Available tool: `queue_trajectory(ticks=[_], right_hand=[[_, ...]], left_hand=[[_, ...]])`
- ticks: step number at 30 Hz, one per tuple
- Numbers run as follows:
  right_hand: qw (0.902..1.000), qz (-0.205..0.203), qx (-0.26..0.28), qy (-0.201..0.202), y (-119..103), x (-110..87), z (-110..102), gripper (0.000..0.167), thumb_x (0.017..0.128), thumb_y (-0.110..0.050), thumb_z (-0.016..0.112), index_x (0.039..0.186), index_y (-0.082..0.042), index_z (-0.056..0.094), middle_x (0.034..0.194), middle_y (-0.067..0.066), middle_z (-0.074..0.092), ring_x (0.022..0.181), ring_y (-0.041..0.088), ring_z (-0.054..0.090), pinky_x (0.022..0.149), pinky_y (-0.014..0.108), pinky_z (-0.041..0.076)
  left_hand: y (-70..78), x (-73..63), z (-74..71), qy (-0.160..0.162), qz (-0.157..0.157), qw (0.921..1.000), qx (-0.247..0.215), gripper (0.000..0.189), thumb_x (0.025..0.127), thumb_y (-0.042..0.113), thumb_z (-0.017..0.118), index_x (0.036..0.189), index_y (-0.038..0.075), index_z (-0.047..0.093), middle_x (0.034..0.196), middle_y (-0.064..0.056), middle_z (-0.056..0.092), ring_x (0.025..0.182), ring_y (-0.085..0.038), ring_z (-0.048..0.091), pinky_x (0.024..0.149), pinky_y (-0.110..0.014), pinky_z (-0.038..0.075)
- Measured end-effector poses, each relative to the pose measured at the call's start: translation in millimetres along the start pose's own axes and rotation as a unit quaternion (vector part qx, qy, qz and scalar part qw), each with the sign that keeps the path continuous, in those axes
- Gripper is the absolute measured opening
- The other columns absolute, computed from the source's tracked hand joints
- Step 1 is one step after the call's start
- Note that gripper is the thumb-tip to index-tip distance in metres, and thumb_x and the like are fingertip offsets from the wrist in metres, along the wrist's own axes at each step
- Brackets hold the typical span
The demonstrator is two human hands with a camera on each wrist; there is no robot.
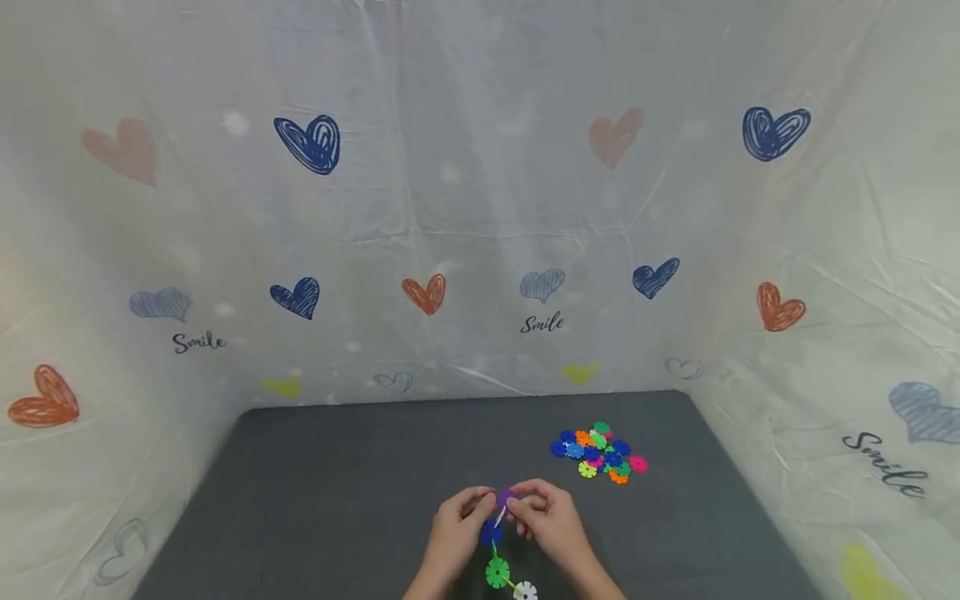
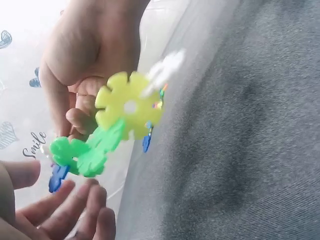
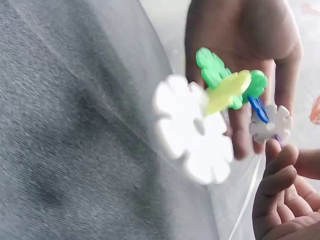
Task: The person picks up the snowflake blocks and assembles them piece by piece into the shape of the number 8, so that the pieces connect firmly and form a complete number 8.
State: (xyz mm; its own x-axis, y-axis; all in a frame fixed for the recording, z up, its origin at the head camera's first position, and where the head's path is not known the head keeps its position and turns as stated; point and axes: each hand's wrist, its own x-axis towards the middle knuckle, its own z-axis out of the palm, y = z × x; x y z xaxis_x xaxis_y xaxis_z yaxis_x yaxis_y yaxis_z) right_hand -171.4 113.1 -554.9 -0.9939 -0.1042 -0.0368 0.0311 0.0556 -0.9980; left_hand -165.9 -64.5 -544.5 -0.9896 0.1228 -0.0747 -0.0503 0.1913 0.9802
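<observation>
A chain of interlocking plastic flower discs hangs between the two hands above the dark table. A purple disc point(image 1: 506, 498) is at its top, joined to a white disc point(image 3: 270, 124), then a blue disc point(image 1: 491, 532). Below come two green discs point(image 1: 497, 572), a yellow disc point(image 2: 129, 106) and a white end disc point(image 3: 192, 129). The right hand point(image 1: 551, 518) pinches the purple disc between thumb and fingers. From the other side the left hand point(image 1: 454, 525) holds the chain's top with thumb and curled fingers; its exact contact is partly hidden.
A loose pile of colourful flower discs point(image 1: 592, 452) lies on the dark grey table point(image 1: 337, 492), beyond the hands and to the right. Behind and beside the table hangs a pale curtain point(image 1: 480, 192) printed with hearts.
</observation>
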Motion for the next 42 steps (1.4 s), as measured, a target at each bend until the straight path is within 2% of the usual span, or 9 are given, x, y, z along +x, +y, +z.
queue_trajectory(ticks=[7,11,19,22,25,27,31,35,42], right_hand=[[0.9978,-0.003,-0.028,-0.060,9.5,-4.6,2.3,0.028,0.096,-0.021,0.071,0.111,0.002,0.068,0.080,0.032,0.069,0.052,0.007,0.057,0.051,0.022,0.050],[0.9961,-0.014,-0.062,-0.062,6.8,-2.0,-8.9,0.032,0.099,-0.026,0.067,0.112,0.003,0.069,0.083,0.027,0.072,0.053,0.009,0.059,0.050,0.022,0.049],[0.9871,-0.008,-0.153,0.047,5.9,16.2,-57.3,0.022,0.096,-0.017,0.070,0.107,0.003,0.071,0.080,0.010,0.075,0.060,0.016,0.062,0.055,0.026,0.050],[0.9696,-0.009,-0.212,0.122,8.3,25.2,-83.8,0.018,0.094,-0.015,0.073,0.105,-0.001,0.073,0.084,0.010,0.075,0.064,0.017,0.065,0.058,0.027,0.052],[0.9367,-0.004,-0.294,0.190,12.1,30.6,-110.1,0.022,0.094,-0.017,0.073,0.107,0.000,0.073,0.093,0.014,0.075,0.072,0.021,0.068,0.062,0.033,0.054],[0.9113,0.007,-0.349,0.219,16.6,32.8,-124.5,0.027,0.094,-0.020,0.072,0.111,0.002,0.071,0.100,0.018,0.074,0.081,0.028,0.068,0.068,0.041,0.055],[0.8784,0.035,-0.414,0.236,23.7,38.0,-144.0,0.038,0.095,-0.026,0.071,0.118,0.004,0.069,0.110,0.026,0.069,0.099,0.044,0.060,0.079,0.055,0.051],[0.8653,0.056,-0.446,0.221,32.6,41.2,-148.9,0.042,0.091,-0.028,0.076,0.120,0.002,0.070,0.113,0.030,0.065,0.101,0.047,0.054,0.079,0.056,0.047],[0.8613,0.073,-0.447,0.230,46.9,43.2,-149.2,0.040,0.088,-0.025,0.079,0.119,-0.001,0.072,0.107,0.027,0.063,0.097,0.042,0.056,0.080,0.056,0.048]], left_hand=[[-7.1,-1.4,0.4,-0.020,-0.023,0.9993,-0.023,0.022,0.097,0.023,0.069,0.096,0.002,0.076,0.081,-0.009,0.075,0.069,-0.012,0.064,0.059,-0.024,0.049],[-9.5,1.4,2.4,0.015,-0.030,0.9988,-0.037,0.024,0.096,0.025,0.070,0.098,0.002,0.077,0.081,-0.008,0.074,0.067,-0.012,0.065,0.060,-0.025,0.052],[-17.2,2.4,-10.6,0.087,-0.065,0.9895,-0.096,0.029,0.098,0.025,0.068,0.106,-0.002,0.073,0.088,-0.017,0.075,0.077,-0.023,0.073,0.067,-0.026,0.056],[-18.3,4.8,-16.7,0.099,-0.057,0.9880,-0.104,0.028,0.099,0.024,0.067,0.106,-0.003,0.071,0.091,-0.019,0.075,0.080,-0.027,0.074,0.069,-0.027,0.058],[-16.7,6.6,-21.2,0.093,-0.048,0.9893,-0.101,0.025,0.100,0.020,0.065,0.106,-0.004,0.070,0.092,-0.019,0.075,0.082,-0.027,0.074,0.071,-0.029,0.058],[-15.5,6.3,-23.0,0.083,-0.052,0.9901,-0.101,0.022,0.101,0.016,0.062,0.107,-0.005,0.069,0.093,-0.019,0.074,0.082,-0.026,0.074,0.073,-0.030,0.059],[-13.2,7.4,-22.6,0.075,-0.051,0.9902,-0.107,0.022,0.103,0.011,0.058,0.110,-0.007,0.067,0.097,-0.019,0.074,0.085,-0.029,0.075,0.074,-0.032,0.060],[-13.0,7.2,-21.7,0.077,-0.054,0.9896,-0.109,0.022,0.103,0.010,0.058,0.111,-0.008,0.067,0.098,-0.019,0.074,0.087,-0.031,0.075,0.073,-0.033,0.059],[-12.5,7.4,-20.3,0.081,-0.063,0.9894,-0.103,0.019,0.101,0.009,0.059,0.108,-0.006,0.069,0.096,-0.018,0.074,0.085,-0.028,0.074,0.075,-0.037,0.059]])
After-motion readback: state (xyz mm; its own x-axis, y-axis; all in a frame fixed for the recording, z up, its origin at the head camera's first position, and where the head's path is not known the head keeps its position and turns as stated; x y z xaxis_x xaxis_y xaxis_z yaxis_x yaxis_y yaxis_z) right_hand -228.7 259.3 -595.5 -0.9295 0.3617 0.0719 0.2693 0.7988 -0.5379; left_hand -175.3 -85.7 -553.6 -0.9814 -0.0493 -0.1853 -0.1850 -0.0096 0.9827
